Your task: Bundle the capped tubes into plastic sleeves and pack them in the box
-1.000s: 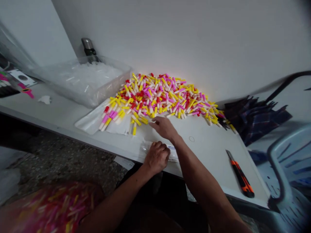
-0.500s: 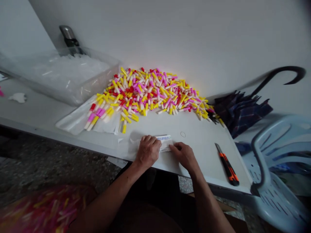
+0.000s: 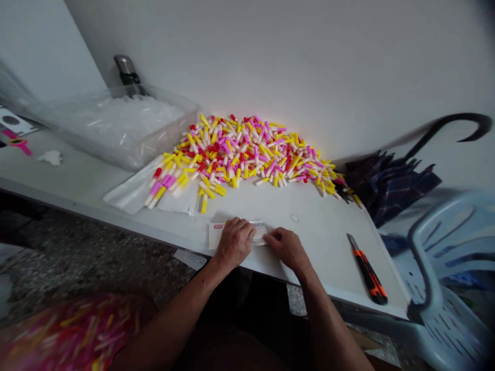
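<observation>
Head view: left hand (image 3: 234, 242) curled down over a thin paper slip (image 3: 218, 234), right hand (image 3: 286, 249) pinching its far end; light, floppy, best held by the edges

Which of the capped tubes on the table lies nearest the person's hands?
The yellow-capped tube at the front of the heap, just above the left hand; it juts out past the others, yellow end toward the person.

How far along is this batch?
Looks early. Done: only a few tubes lie apart from the heap, on a clear plastic sheet. In hand: left hand and right hand press a small white packet. Left: the large heap of red, pink and yellow capped tubes.
</observation>
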Demonstrator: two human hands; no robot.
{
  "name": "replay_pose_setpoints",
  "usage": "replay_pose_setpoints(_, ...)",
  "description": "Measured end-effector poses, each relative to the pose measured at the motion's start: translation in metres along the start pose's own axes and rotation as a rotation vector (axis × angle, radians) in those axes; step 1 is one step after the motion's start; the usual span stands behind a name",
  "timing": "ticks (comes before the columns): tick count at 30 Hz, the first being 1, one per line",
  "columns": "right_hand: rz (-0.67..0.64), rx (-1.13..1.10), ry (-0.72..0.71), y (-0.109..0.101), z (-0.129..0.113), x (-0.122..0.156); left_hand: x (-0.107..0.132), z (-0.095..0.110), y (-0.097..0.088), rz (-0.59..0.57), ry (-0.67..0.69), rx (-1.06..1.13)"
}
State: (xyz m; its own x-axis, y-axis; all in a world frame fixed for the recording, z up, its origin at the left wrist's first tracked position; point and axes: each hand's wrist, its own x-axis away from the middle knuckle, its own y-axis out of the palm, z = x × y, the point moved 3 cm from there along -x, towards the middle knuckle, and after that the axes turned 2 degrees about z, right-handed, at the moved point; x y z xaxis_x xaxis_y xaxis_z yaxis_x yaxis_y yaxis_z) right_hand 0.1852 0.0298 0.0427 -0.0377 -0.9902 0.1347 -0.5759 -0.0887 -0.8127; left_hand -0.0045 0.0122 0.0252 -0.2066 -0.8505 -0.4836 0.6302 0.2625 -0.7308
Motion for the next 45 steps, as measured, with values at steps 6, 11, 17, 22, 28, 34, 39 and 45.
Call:
replay_pose_setpoints(6,0.092,-0.082,-0.346,0.002,-0.097,-0.047,0.002,-0.003,0.008,-0.028,-0.013,-0.072)
replay_pose_setpoints(11,-0.148,0.195,-0.446,0.061,-0.183,-0.09,0.004,-0.005,0.013,-0.035,0.002,-0.092)
replay_pose_setpoints(17,-0.186,0.221,-0.45,0.08,-0.19,-0.101,0.003,-0.006,0.012,-0.036,-0.007,-0.064)
replay_pose_setpoints(22,-0.196,-0.234,-0.402,0.037,-0.134,-0.097,0.004,-0.005,0.007,-0.025,-0.002,-0.005)
replay_pose_setpoints(28,-0.147,-0.315,-0.218,-0.054,-0.04,-0.108,0.005,-0.007,0.004,0.015,0.006,0.028)
replay_pose_setpoints(34,-0.029,0.124,-0.141,-0.063,-0.013,-0.113,0.002,-0.006,0.004,0.045,0.041,-0.03)
replay_pose_setpoints(39,0.107,0.233,0.009,-0.025,0.002,-0.073,0.0,-0.003,0.002,0.035,0.058,-0.066)
replay_pose_setpoints(45,0.184,0.167,-0.073,-0.016,0.014,-0.031,-0.001,-0.008,-0.002,0.016,0.051,-0.066)
